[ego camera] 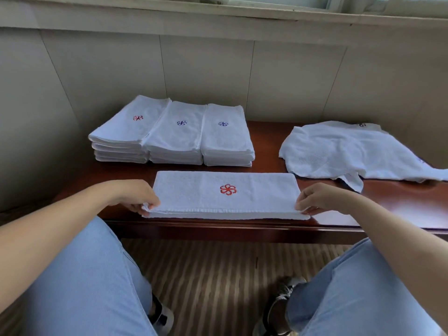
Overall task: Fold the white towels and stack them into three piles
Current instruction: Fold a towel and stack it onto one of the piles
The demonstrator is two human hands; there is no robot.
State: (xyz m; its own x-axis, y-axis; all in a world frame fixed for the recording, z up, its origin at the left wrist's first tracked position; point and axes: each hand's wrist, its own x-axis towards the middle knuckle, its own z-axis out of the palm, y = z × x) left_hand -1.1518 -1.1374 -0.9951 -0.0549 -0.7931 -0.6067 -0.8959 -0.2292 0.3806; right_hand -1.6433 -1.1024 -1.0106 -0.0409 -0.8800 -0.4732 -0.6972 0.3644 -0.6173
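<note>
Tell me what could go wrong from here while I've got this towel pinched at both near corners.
The half-folded towel lies at the table's front edge, so a pull by the left hand or right hand could drag it off. The three stacks touch each other, so a careless placement may skew neighbours. The unfolded towels overhang at right and might slide.

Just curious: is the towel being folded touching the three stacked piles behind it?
Apart. The head view shows bare table between the folded towel and the piles.
</note>
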